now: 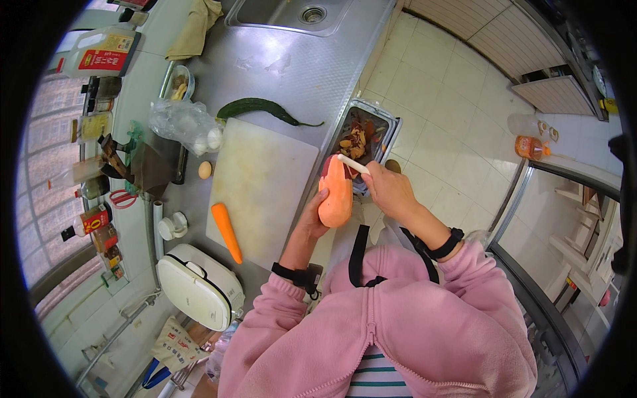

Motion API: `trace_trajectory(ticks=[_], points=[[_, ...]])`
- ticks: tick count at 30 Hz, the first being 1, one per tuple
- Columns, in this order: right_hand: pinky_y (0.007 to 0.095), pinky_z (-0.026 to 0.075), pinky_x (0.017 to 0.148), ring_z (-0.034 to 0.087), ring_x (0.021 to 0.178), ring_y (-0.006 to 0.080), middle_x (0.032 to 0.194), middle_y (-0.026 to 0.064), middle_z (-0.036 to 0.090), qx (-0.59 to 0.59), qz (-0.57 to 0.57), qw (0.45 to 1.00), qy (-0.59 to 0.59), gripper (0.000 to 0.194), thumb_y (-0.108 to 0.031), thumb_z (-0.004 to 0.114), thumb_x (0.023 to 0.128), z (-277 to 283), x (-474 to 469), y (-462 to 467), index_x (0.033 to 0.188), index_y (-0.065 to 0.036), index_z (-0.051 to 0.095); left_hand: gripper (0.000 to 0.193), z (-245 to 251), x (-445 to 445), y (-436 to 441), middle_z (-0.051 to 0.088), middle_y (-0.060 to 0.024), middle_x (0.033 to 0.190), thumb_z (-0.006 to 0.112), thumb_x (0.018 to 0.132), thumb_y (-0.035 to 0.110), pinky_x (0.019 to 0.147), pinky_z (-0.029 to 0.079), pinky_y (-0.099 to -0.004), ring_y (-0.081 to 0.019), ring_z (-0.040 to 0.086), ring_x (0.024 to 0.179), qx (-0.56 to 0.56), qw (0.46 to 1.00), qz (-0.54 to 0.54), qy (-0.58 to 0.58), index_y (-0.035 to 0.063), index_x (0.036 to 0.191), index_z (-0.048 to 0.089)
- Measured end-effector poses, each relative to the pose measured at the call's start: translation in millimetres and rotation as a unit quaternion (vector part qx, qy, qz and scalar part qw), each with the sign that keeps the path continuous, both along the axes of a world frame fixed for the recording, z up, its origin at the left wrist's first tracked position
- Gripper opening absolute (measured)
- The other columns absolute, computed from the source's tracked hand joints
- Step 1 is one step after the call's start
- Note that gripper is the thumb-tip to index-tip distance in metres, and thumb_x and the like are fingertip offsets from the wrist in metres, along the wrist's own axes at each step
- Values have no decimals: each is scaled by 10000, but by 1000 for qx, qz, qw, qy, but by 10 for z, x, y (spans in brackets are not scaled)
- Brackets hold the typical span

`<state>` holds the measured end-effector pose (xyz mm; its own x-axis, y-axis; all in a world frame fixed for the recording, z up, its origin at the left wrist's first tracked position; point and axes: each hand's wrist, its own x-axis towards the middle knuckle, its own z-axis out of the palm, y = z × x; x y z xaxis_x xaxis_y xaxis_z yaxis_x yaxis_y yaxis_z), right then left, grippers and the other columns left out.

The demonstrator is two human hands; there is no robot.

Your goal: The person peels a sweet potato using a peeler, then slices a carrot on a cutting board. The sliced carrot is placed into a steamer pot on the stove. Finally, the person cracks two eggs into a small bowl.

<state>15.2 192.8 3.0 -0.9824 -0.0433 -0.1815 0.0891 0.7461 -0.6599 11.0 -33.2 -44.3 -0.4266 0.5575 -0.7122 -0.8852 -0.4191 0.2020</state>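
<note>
My left hand (314,215) grips a sweet potato (335,201) from its left side. Most of its skin is off and the flesh shows orange; dark red skin stays at the far end. In my right hand (390,191) is a peeler with a white handle (354,164), laid at that far end; its blade is hard to make out. Just beyond, a bin (393,130) hung at the counter's edge contains peelings (356,142). To the left lies a white cutting board (264,184) with a peeled carrot (227,233) on its near left part.
A cucumber (259,106) lies beyond the board. Left of the board are an egg (205,170), a plastic bag with eggs (186,127) and a white rice cooker (199,286). A knife block with scissors (144,164) stands by the wall. The sink (278,20) is at the far end.
</note>
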Motion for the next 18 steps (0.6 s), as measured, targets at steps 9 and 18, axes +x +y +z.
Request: trace_trajectory(ticks=[9,18], points=[[460,469,592,610,749,366,836,147,598,-26,-29,999,-8,239,-234,598,883,-105,-184,174,907,-47,450,605,-60,-17,-54,569,-101,1246,637,863,366,949,470,-401,-240,575,1104,29,999,17,6,80,1348,415],[434,490,524,616,671,337,799,138,600,-50,85,994,44,221,-266,516,923,143,-35,-22,894,-52,472,665,-26,-69,28,592,-142,1166,643,812,472,821,523,-489,-316,607,1015,29,999,19,19,81,1313,448]])
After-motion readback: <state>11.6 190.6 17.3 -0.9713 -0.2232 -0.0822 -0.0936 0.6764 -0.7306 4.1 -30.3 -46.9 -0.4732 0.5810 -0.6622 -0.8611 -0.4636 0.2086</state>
